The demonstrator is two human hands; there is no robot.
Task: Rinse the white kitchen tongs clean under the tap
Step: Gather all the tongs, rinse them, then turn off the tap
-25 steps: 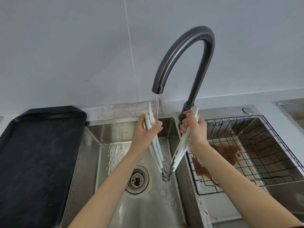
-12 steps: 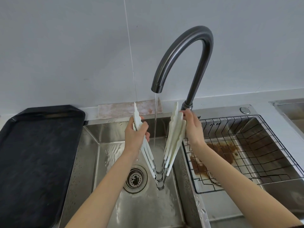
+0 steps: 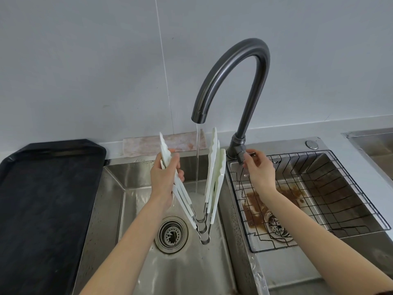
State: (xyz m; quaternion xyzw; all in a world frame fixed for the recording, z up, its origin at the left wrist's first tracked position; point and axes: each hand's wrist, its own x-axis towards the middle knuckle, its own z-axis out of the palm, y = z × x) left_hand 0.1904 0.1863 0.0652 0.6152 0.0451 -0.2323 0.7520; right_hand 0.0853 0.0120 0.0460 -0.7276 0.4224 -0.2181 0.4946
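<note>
**Over the sink: white tongs held under the running tap**

Over the left sink bowl (image 3: 119,209), several white tongs (image 3: 212,179) are held together in a bunch. Their arms are spread open like the letter V, with the tips pointing up and the metal hinge ends pointing down near the drain (image 3: 171,234). The left arms of the tongs are gripped by the left hand (image 3: 164,179), with the fingers (image 3: 180,176) wrapped around them. The right arms of the tongs are not touched by anything and stand free.

A thin stream of water (image 3: 197,158) is seen falling from the dark curved tap (image 3: 231,75). It drops between the two sides of the tongs and splashes on the sink floor behind the hinges.

The right hand (image 3: 258,171) is placed at the base of the tap, well apart from the tongs. Its fingers (image 3: 247,154) are pinched around the small tap handle (image 3: 241,157).

A black wire basket (image 3: 319,201) is set in the right sink bowl, and brown stains are seen on the floor under it. A big black tray (image 3: 42,199) is laid on the bench to the left of the sink. A pale, stained cloth (image 3: 148,143) is laid along the wall behind the sink. A second steel bowl (image 3: 374,141) is partly seen at the far right edge.
</note>
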